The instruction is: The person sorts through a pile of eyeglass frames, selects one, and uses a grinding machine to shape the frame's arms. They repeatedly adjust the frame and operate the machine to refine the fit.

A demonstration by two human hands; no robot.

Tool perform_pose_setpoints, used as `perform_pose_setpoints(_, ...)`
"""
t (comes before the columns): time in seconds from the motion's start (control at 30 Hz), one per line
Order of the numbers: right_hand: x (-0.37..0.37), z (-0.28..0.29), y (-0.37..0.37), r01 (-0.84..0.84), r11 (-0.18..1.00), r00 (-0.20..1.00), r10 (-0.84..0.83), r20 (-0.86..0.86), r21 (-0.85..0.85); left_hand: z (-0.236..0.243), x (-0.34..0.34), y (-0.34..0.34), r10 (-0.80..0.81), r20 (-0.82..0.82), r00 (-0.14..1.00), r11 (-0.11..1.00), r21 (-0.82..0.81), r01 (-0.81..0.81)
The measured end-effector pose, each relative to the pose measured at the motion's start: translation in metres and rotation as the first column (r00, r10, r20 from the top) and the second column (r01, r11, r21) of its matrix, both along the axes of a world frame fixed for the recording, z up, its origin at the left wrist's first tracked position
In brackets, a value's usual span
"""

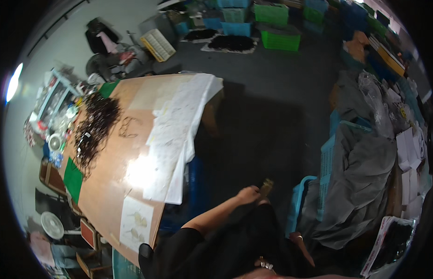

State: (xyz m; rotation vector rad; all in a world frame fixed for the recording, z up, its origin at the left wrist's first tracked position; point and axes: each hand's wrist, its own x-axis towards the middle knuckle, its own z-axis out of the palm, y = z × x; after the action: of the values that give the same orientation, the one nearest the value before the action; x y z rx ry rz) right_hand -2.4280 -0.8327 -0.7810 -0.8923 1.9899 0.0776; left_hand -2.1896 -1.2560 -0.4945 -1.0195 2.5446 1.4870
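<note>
My left hand (248, 195) reaches forward from a short black sleeve, with its fingers closed. At its fingertips is a small gold-brown piece (266, 187) that is too blurred to name; it appears to be held there. Lower and to the right, beside a light-blue plastic basket (295, 204), part of my right hand (296, 237) shows in shadow. Its fingers cannot be made out, nor whether it holds anything.
To the left stands a wooden-topped table (109, 204) with white paper sheets (167, 144) and a heap of dark, wiry strands (95, 125). Grey cloth (360, 172) covers crates at right. Green bins (280, 41) and black piles (232, 43) lie beyond the dark floor (267, 125).
</note>
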Motion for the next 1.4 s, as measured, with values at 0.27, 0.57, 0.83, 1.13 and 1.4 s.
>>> perform_pose_setpoints(0.27,-0.218,0.148,-0.335,0.516,0.833,0.837,-0.441,0.324,-0.200,0.006,-0.098,-0.197,0.271,0.055,0.961,0.963,-0.032,-0.269)
perform_pose_setpoints(0.57,-0.307,0.234,-0.830,0.569,0.664,0.815,-0.379,0.438,-0.485,-0.015,-0.207,-0.427,0.368,-0.055,0.928,0.927,0.101,-0.362)
perform_pose_setpoints(0.83,-0.329,0.270,-0.990,0.136,0.878,0.966,-0.015,0.257,-0.459,0.057,-0.295,-0.688,0.419,-0.015,0.908,0.907,-0.041,-0.419)
perform_pose_setpoints(1.13,-0.295,0.645,-1.300,0.828,0.284,-0.099,0.923,0.373,-0.483,0.016,-0.377,-0.932,0.534,-0.211,0.819,0.844,0.079,-0.531)
perform_pose_setpoints(1.4,-0.288,0.708,-1.506,0.588,0.784,-0.679,0.612,0.406,-0.199,0.004,-0.329,-1.042,0.935,-0.039,0.354,0.349,0.298,-0.888)
